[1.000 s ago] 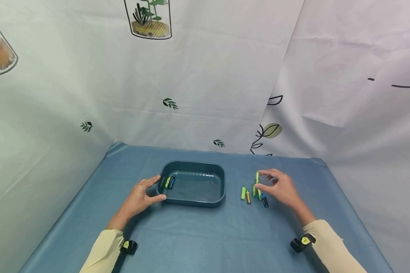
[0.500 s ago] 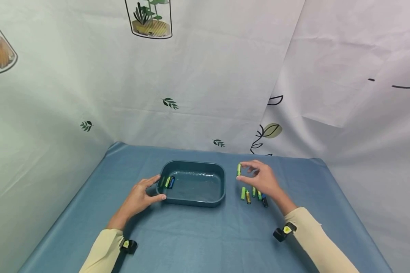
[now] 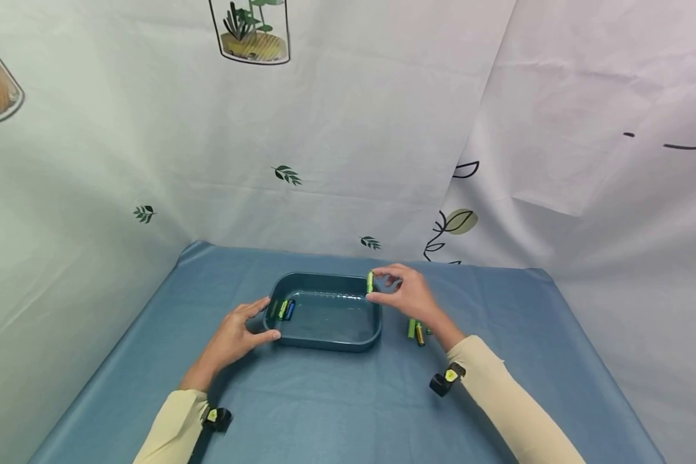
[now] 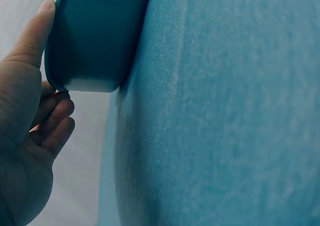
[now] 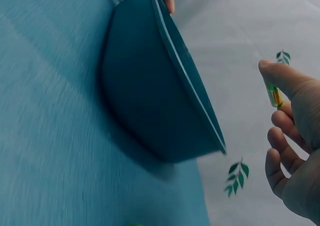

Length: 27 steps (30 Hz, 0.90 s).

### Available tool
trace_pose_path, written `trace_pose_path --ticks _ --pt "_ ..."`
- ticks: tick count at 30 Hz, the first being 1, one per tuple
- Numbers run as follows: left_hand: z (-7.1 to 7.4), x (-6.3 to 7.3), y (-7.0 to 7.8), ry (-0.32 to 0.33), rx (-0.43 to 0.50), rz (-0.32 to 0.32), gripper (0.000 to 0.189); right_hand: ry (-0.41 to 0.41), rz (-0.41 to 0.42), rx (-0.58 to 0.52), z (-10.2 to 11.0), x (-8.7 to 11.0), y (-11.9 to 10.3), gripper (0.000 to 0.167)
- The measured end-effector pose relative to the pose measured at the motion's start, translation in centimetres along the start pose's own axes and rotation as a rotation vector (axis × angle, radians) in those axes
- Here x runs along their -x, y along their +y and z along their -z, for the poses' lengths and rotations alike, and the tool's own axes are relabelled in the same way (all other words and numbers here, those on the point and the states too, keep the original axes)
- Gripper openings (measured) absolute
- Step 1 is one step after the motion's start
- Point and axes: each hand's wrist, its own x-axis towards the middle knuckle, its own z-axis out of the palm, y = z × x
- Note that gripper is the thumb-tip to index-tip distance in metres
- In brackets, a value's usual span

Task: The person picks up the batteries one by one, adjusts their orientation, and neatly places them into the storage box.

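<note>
In the head view, my right hand (image 3: 408, 293) pinches a green battery (image 3: 370, 282) upright between thumb and fingertips, over the right end of a dark teal tray (image 3: 330, 344). The right wrist view has this battery (image 5: 274, 96) above the tray's rim, partly covered by the thumb. My left hand (image 3: 232, 338) holds the tray at its left end, thumb on the near rim and fingers at the left side; the left wrist view shows the thumb (image 4: 35, 38) along the rim. A green battery (image 3: 283, 310) and a blue battery (image 3: 290, 310) lie side by side inside the tray's left end.
Right of the tray, a green battery (image 3: 412, 328) and a gold-and-green battery (image 3: 420, 334) lie on the blue tablecloth (image 3: 336, 406). My right forearm covers others there. Pale patterned fabric (image 3: 325, 129) rises behind the table and along its sides.
My right hand has carried the green battery leftward from the pile of batteries to over the tray's right end. The left hand and tray have stayed in place.
</note>
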Motion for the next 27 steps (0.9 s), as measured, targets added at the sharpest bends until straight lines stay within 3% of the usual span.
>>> trace_pose_path --ticks 19,27 --pt "0.2 0.1 0.1 0.01 -0.022 0.005 0.088 -0.073 0.017 -0.063 -6.4 -3.1 -4.1 0.048" --pt "0.1 0.0 0.2 0.012 -0.028 0.009 0.087 -0.105 0.008 -0.092 -8.4 -4.3 -4.8 0.048"
